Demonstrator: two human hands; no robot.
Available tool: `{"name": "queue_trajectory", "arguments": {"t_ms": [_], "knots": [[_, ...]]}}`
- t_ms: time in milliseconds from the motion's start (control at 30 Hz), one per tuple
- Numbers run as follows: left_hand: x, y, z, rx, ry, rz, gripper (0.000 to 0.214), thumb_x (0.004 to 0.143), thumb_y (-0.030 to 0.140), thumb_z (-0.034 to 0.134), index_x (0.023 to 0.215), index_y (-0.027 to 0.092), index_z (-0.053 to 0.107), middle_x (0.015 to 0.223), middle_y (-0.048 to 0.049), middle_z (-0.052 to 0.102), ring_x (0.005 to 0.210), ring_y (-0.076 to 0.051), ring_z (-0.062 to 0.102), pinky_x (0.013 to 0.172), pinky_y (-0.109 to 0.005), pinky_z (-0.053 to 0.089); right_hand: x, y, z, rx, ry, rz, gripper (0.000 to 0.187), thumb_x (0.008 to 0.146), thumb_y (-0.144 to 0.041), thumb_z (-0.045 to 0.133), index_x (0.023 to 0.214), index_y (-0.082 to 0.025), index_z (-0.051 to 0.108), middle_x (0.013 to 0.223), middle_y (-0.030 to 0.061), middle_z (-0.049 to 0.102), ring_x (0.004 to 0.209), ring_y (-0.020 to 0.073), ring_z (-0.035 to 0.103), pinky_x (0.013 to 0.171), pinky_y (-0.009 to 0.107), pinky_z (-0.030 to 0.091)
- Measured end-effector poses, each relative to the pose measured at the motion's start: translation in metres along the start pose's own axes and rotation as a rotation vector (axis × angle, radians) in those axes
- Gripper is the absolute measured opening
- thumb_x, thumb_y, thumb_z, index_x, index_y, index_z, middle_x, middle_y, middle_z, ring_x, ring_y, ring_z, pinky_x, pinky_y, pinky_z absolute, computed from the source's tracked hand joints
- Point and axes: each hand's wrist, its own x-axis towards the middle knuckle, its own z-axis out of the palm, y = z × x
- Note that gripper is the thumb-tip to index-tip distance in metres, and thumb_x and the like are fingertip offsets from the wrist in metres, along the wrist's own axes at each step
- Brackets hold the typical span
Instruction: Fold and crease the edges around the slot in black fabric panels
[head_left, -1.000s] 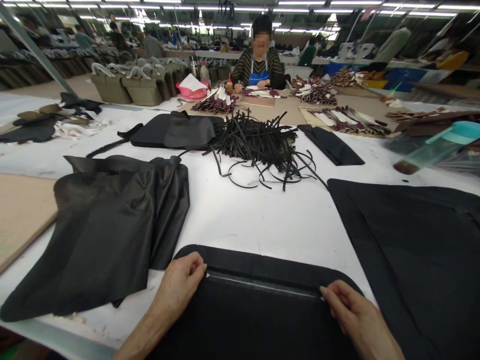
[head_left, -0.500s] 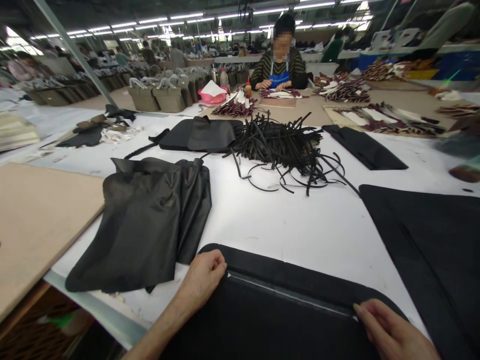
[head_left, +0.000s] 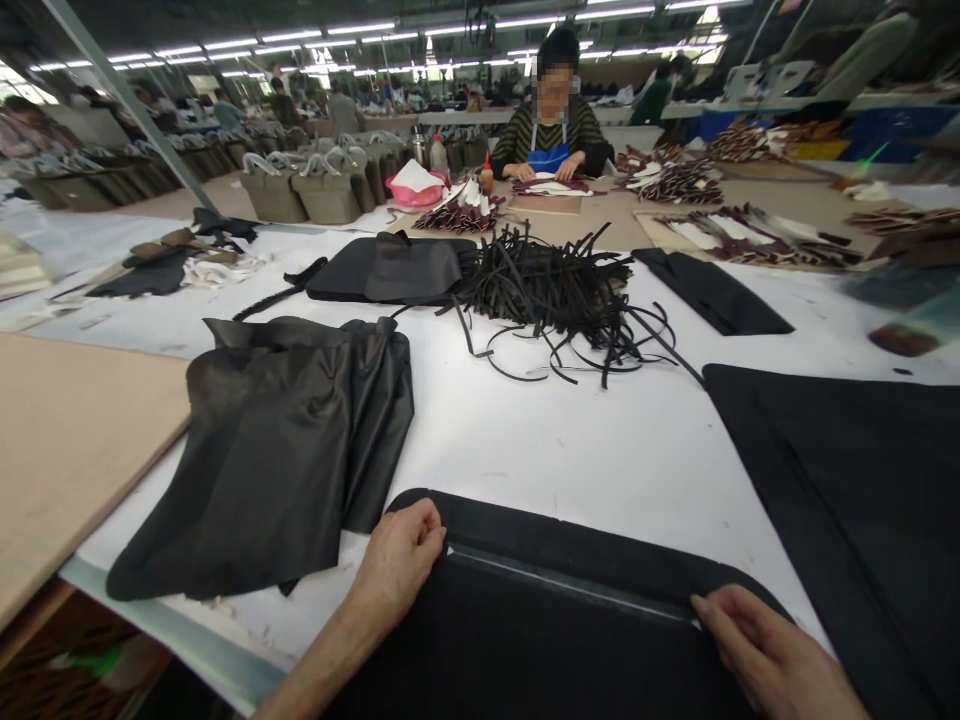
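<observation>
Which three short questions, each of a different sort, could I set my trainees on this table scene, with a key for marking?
1. Multiple choice. From the wearer's view, where does the crumpled black material lie relative to the black panel?
A) To its left
B) To its right
C) On top of it

2. True or false? The left hand and the right hand are at the same end of the pale line across the panel.

3. Fill in the blank. The bowl on the far side, with something white in it, is coloured ____.

Key:
1. A
2. False; they are at opposite ends
3. Pink
</observation>
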Motion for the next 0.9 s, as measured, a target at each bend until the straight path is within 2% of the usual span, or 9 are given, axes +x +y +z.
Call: {"name": "queue_trajectory", "arguments": {"t_ms": [167,400,533,633,733,800,833,867,900], "knots": [[0.001,0.001,0.000,0.054,-0.005,0.024,0.018,0.079,0.027,0.040,0.061,0.022,0.041,0.050,0.0065,0.040,0.052,-0.013,0.041,0.053,-0.026,0.025,-0.001,-0.007,0.001,0.064,-0.042,0.081,0.034,0.076,-0.052,0.047,0.060,-0.023,0.039,0.049,-0.0072,0.031,0.045,0.0106,0.032,0.042,0.024,0.025],[0.004,-0.004,0.002,0.144,-0.045,0.027,0.020,0.082,0.028,0.036,0.063,0.023,0.038,0.052,0.0060,0.041,0.054,-0.014,0.043,0.054,-0.026,0.026,-0.002,-0.007,0.003,0.093,-0.021,0.067,0.034,0.077,-0.052,0.045,0.060,-0.023,0.037,0.049,-0.0077,0.031,0.044,0.0099,0.032,0.042,0.023,0.024],[0.002,0.001,0.002,0.219,-0.046,0.021,0.018,0.084,0.025,0.035,0.066,0.023,0.037,0.054,0.0048,0.045,0.056,-0.015,0.048,0.056,-0.027,0.028,-0.003,-0.008,0.004,0.089,-0.015,0.062,0.033,0.079,-0.050,0.043,0.061,-0.023,0.037,0.049,-0.0076,0.033,0.044,0.0096,0.032,0.042,0.024,0.023],[-0.006,0.010,0.003,0.394,-0.036,-0.015,0.014,0.087,0.025,0.032,0.078,0.023,0.042,0.059,0.0024,0.053,0.061,-0.019,0.056,0.057,-0.028,0.030,-0.003,-0.009,0.004,0.081,-0.001,0.057,0.031,0.081,-0.047,0.042,0.062,-0.023,0.037,0.049,-0.0075,0.034,0.044,0.0095,0.032,0.042,0.023,0.023],[-0.014,0.011,0.010,0.650,-0.001,-0.035,0.023,0.092,0.026,0.025,0.101,0.021,0.046,0.069,-0.0012,0.062,0.065,-0.023,0.063,0.054,-0.030,0.034,-0.004,-0.012,0.003,0.051,0.025,0.043,0.029,0.082,-0.043,0.042,0.063,-0.022,0.040,0.049,-0.0069,0.037,0.044,0.0095,0.034,0.042,0.023,0.024],[-0.015,0.000,0.017,0.755,0.070,0.106,0.032,0.091,0.019,0.022,0.111,0.019,0.047,0.085,-0.0051,0.065,0.071,-0.022,0.064,0.057,-0.032,0.041,-0.005,-0.015,0.002,0.054,0.047,0.039,0.027,0.082,-0.040,0.043,0.063,-0.022,0.042,0.050,-0.0066,0.038,0.045,0.0095,0.036,0.042,0.022,0.024],[-0.014,-0.008,0.021,0.796,0.125,0.236,0.036,0.089,0.012,0.023,0.113,0.018,0.049,0.096,-0.0071,0.064,0.079,-0.021,0.064,0.062,-0.032,0.045,-0.006,-0.017,0.001,0.059,0.060,0.040,0.026,0.082,-0.039,0.044,0.063,-0.021,0.042,0.050,-0.0065,0.039,0.045,0.0093,0.037,0.042,0.021,0.025],[-0.012,-0.016,0.025,0.815,0.166,0.423,0.040,0.084,0.006,0.027,0.112,0.017,0.053,0.105,-0.0085,0.063,0.091,-0.021,0.061,0.074,-0.033,0.047,-0.006,-0.018,0.001,0.063,0.072,0.041,0.025,0.081,-0.038,0.045,0.063,-0.021,0.043,0.050,-0.0064,0.041,0.045,0.0091,0.038,0.042,0.021,0.025],[-0.010,-0.025,0.029,0.828,0.210,0.583,0.043,0.080,0.001,0.029,0.108,0.017,0.057,0.107,-0.0085,0.062,0.097,-0.021,0.059,0.082,-0.035,0.046,-0.007,-0.019,0.001,0.065,0.083,0.043,0.024,0.081,-0.037,0.046,0.063,-0.021,0.044,0.050,-0.0064,0.042,0.045,0.0089,0.038,0.041,0.021,0.025]]}}
